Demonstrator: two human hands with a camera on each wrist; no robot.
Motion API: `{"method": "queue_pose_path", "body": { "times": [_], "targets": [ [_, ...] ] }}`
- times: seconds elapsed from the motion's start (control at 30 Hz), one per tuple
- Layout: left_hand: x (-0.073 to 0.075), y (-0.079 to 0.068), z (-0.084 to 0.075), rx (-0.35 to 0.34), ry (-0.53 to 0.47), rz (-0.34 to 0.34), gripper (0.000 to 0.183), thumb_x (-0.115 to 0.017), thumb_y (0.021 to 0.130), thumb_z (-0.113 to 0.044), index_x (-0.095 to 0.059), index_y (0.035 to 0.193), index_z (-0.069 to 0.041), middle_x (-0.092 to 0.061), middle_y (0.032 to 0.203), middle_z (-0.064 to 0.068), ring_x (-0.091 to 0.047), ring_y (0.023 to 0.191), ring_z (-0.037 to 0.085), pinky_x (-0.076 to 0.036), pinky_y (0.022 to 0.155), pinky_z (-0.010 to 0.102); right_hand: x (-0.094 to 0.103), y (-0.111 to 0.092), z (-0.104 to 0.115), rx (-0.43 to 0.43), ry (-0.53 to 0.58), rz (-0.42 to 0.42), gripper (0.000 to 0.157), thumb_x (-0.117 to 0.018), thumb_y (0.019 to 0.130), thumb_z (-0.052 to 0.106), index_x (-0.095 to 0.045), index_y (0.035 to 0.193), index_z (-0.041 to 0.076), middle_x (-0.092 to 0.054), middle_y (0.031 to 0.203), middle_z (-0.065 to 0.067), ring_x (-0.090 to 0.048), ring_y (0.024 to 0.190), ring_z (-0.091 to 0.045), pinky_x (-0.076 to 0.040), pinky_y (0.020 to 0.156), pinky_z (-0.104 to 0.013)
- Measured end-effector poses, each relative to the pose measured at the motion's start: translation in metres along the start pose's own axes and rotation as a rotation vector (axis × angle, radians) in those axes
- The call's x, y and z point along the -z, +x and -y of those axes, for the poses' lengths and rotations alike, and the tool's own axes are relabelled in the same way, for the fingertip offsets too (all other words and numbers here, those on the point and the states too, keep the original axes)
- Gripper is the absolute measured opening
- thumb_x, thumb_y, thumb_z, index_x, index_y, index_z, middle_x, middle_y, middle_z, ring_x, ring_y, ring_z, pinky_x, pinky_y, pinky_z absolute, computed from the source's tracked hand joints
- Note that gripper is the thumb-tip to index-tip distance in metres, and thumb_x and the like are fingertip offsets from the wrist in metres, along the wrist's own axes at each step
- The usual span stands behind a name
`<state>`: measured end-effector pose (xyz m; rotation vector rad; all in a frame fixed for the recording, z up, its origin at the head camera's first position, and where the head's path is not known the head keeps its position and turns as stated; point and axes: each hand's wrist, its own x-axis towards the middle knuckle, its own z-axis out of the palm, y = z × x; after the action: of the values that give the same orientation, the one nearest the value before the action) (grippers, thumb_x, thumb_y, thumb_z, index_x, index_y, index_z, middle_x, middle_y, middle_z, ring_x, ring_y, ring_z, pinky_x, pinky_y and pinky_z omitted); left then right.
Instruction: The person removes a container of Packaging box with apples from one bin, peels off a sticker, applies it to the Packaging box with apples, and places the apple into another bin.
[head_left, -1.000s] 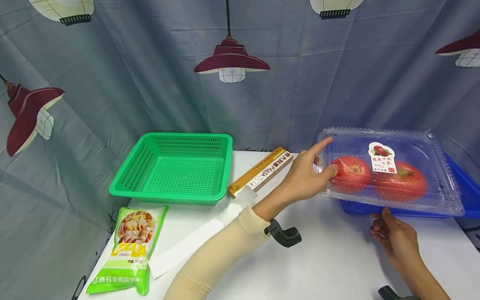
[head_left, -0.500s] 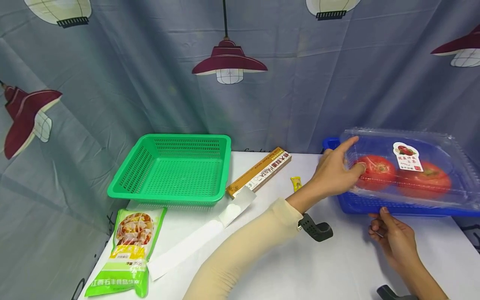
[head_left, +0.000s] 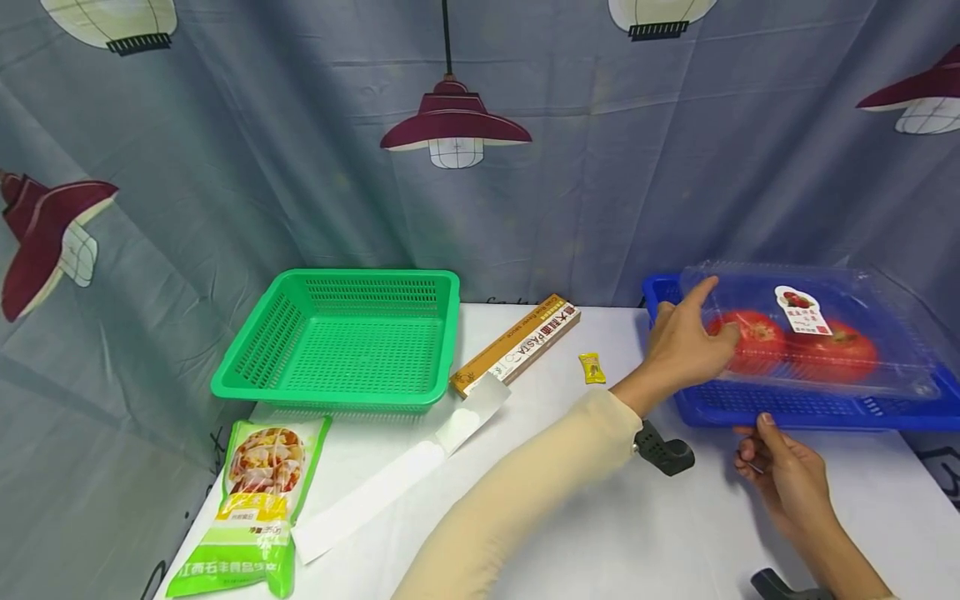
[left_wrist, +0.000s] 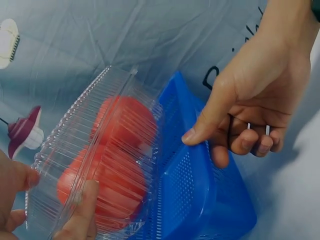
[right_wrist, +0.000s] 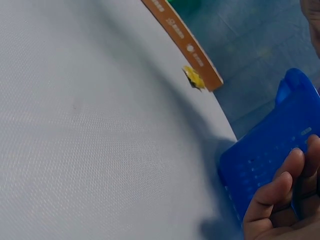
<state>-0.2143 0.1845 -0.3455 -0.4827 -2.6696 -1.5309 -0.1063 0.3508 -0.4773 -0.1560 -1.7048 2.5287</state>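
A clear plastic clamshell box [head_left: 900,367] with a white label holds two red tomatoes [head_left: 832,354]. My left hand [head_left: 686,346] grips the left end of this box, thumb in front and fingers at the far side; the left wrist view shows its fingertips [left_wrist: 89,192] on the clear wall. The box lies tilted over a blue plastic basket [head_left: 750,412], within its outline from above; whether it touches the bottom I cannot tell. At the basket's near rim, my right hand [head_left: 787,467] pinches the edge, thumb on top and the other fingers curled below.
A green basket [head_left: 345,392] stands at the back left. In front lies a green food bag [head_left: 251,508] beside a white strip [head_left: 397,475]. A pasta box [head_left: 517,346] and a small yellow packet [head_left: 592,368] lie mid-table. A grey curtain [head_left: 570,208] hangs behind.
My left hand has moved right and carried the clear box from the basket's left part to over it, then lowered it slightly. The yellow packet came into sight. My right hand has stayed at the rim.
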Motion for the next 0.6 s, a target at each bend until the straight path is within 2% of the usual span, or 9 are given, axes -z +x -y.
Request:
{"method": "queue_pose_path", "body": {
  "times": [0.23,0.43,0.6],
  "targets": [
    [-0.009,0.002,0.002,0.032,0.014,-0.029,0.062,-0.068,0.088,-0.031,-0.045,0.145,-0.039,-0.051,0.112,-0.004,-0.048,0.082,0.006,-0.04,0.068,0.019,0.001,0.001,0.0,-0.011,0.034,-0.015,0.036,-0.049,0.104,0.021,-0.074,0.094,-0.003,-0.059,0.07,-0.005,-0.059,0.063,-0.015,-0.051,0.055,-0.027],
    [-0.015,0.005,0.001,0.075,0.013,-0.023,0.062,-0.068,0.088,-0.032,-0.044,0.145,-0.04,-0.05,0.111,-0.002,-0.05,0.079,0.009,-0.043,0.068,0.02,0.001,0.001,-0.001,0.003,0.04,-0.017,0.036,-0.049,0.105,0.02,-0.074,0.094,-0.003,-0.059,0.069,-0.005,-0.059,0.062,-0.016,-0.051,0.054,-0.027],
    [-0.021,0.007,0.002,0.107,0.027,-0.027,0.062,-0.069,0.088,-0.032,-0.045,0.144,-0.041,-0.05,0.116,0.0,-0.055,0.087,0.014,-0.047,0.073,0.025,0.001,0.0,-0.002,0.001,0.035,-0.004,0.036,-0.048,0.105,0.021,-0.073,0.095,-0.004,-0.059,0.07,-0.006,-0.059,0.062,-0.017,-0.051,0.055,-0.027]
  ]
}}
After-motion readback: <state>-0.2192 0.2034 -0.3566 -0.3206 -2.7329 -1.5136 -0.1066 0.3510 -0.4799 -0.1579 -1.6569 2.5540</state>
